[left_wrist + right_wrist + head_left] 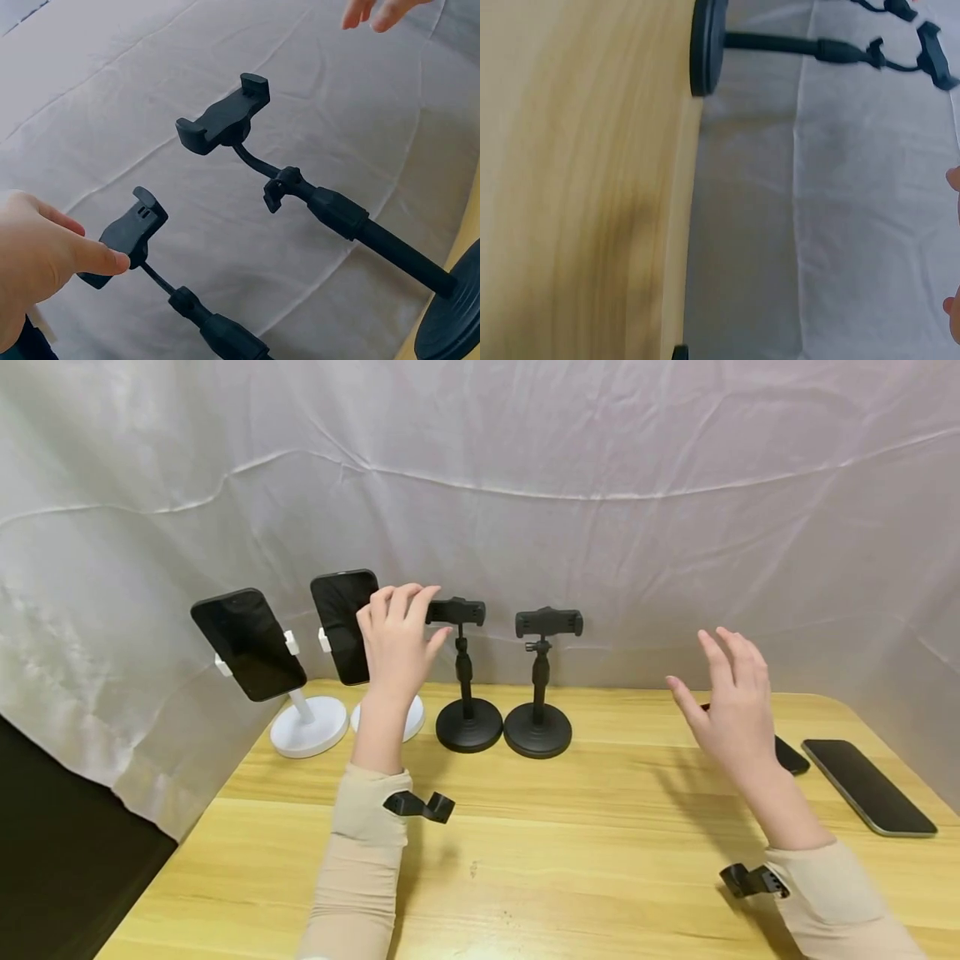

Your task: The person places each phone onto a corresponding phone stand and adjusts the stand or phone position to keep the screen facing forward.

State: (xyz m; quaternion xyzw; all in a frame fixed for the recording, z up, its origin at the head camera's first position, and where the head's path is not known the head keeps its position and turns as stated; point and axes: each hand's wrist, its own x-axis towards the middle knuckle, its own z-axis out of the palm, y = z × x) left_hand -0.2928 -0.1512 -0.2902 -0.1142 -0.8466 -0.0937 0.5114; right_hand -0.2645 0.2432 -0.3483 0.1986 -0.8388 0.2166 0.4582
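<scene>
We see both hands raised over the counter (570, 868), released, fingers apart and loosely bent. Our left hand (394, 647) is in front of the inner phone (341, 622), which stands in the inner white stand (415, 720). Farther left of that hand, the outer phone (249, 645) sits tilted between the white clips of the outer white stand (309, 728). Just right of our left hand is the nearer black stand (465, 672); its clamp overlaps our thumb in the left wrist view, and we cannot tell whether they touch. The farther black stand (540, 677) is upright beside it, between our hands. Our right hand (735, 710) partly hides a dark phone (792, 757); right of that, a grey-edged phone (868, 787) lies flat.
</scene>
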